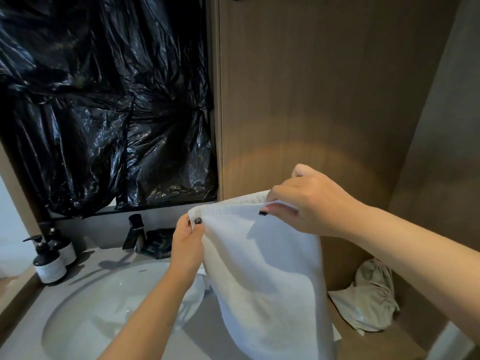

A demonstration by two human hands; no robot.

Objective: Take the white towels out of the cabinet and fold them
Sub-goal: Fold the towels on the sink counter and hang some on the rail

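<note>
Pinching the top hem of the white terry towel [265, 268] with the left hand [187, 242], thumb and fingers closed together on one corner. Gripping the other corner with the right hand [309, 203], fingers also clamped on the cloth, a little higher and further back. Holding the edge stretched between both hands, probably for letting the cloth hang straight before making a fold. Hanging down in front of the round white ceramic sink [98, 307], with the lower end going out of view. Standing behind, the dark metal tap [135, 233] and two black-and-white pump bottles [50, 263]. Lying at the right, on the brown wooden shelf [389, 341], a crumpled pale grey cloth [368, 305], well apart from the towel
</note>
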